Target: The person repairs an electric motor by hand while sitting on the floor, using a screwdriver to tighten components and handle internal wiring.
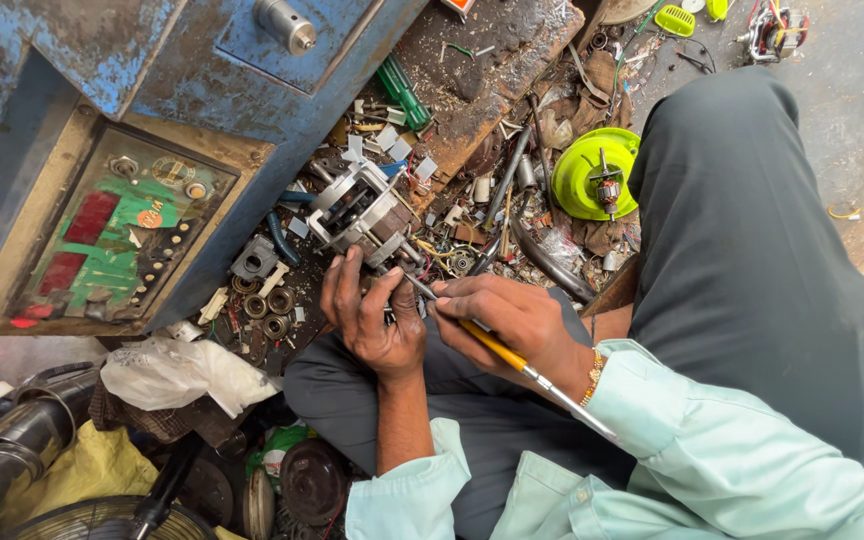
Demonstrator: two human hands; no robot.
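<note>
We sit cross-legged on the floor with a small electric motor (pixel 360 212) just beyond our hands, resting among scrap on the far side of our knee. Our left hand (pixel 370 315) is curled with its fingers pinched together on something small at the motor's near end; what exactly it pinches we cannot tell. Our right hand (pixel 512 318) is closed around a thin brush with a yellow handle (pixel 497 348), held like a pen. The brush's long axis runs from the near right, past our wrist, up and left toward the motor, so its tip meets the spot just beside our left fingertips. Both hands are almost touching, and the left is the nearer one to the motor body.

The floor (pixel 857 120) around is crowded: bearings (pixel 267 310) and small white plastic bits to the left, a green-handled screwdriver (pixel 404 92) beyond, and a lime-green plastic disc (pixel 592 170) holding a small armature to the right. A worn blue metal cabinet (pixel 102 60) stands at far left, with a green circuit panel (pixel 117 235) below it. White cloth (pixel 177 375) lies near left.
</note>
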